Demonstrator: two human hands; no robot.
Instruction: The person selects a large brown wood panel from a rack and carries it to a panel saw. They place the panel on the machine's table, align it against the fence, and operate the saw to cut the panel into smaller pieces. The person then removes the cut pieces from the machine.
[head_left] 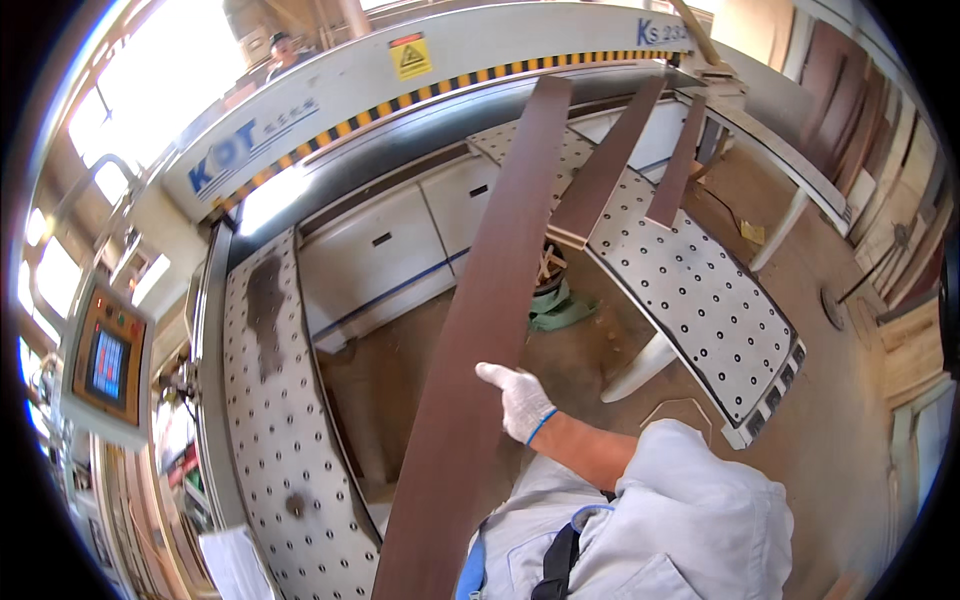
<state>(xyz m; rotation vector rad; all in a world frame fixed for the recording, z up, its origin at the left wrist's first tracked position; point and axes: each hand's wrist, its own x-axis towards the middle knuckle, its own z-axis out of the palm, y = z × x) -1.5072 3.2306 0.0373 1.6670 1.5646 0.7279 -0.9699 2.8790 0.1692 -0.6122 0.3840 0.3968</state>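
Observation:
A long dark brown board [490, 290] slants across the middle, from the machine at the back down to the lower edge near my body. My right hand [523, 402], in a white knitted glove with a blue cuff edge, holds the board's right edge. Its thumb side lies on the top face; the other fingers are mostly hidden beneath. My left hand is out of sight. Two shorter brown pieces, a wide strip [610, 170] and a narrow strip [679, 165], lie to the right on the perforated support table [700, 300].
The panel saw's white beam [370, 80] with striped edging spans the back. A second dotted support table [290, 440] stands left, beside a control screen [106, 362]. A bin with offcuts [548, 275] sits on the floor. Boards [835, 100] lean at right; a person [284, 55] is behind the beam.

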